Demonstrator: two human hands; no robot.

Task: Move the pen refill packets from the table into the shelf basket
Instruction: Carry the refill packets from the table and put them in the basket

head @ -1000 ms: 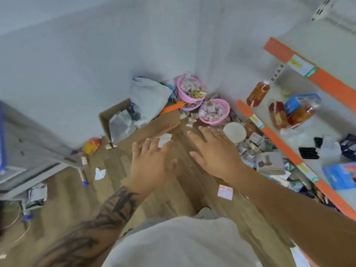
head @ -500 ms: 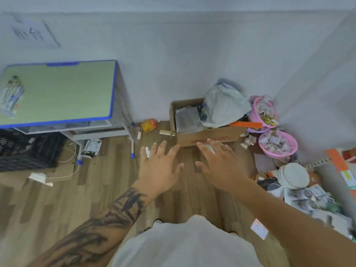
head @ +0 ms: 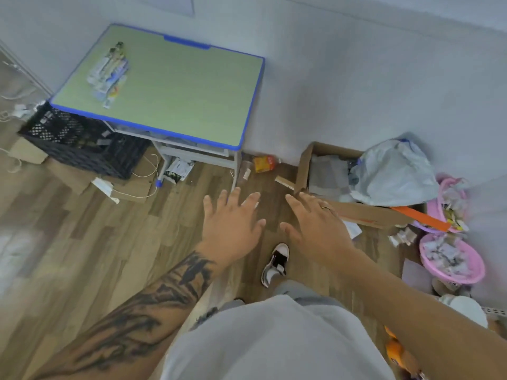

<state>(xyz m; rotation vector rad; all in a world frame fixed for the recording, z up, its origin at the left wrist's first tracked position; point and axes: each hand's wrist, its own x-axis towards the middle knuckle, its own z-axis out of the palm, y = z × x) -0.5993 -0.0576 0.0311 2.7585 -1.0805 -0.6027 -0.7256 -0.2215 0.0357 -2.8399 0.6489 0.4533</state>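
A loose pile of pen refill packets (head: pixel 109 74) lies on the left part of the green, blue-edged table (head: pixel 186 89) at the upper left. My left hand (head: pixel 233 226) and my right hand (head: pixel 315 226) hover side by side over the wooden floor in the middle of the view, fingers spread, holding nothing. Both hands are well short of the table and to its lower right. The shelf and its basket are out of view.
A black plastic crate (head: pixel 82 138) stands under the table's left side. A cardboard box (head: pixel 329 176) with a grey bag (head: pixel 395 171) sits by the wall. Pink baskets (head: pixel 452 259) full of scraps crowd the right. My shoe (head: pixel 275 263) shows below my hands.
The view has swung left, away from the orange shelf, and the green table with the packets has come into full view. Both hands stay outstretched and empty.
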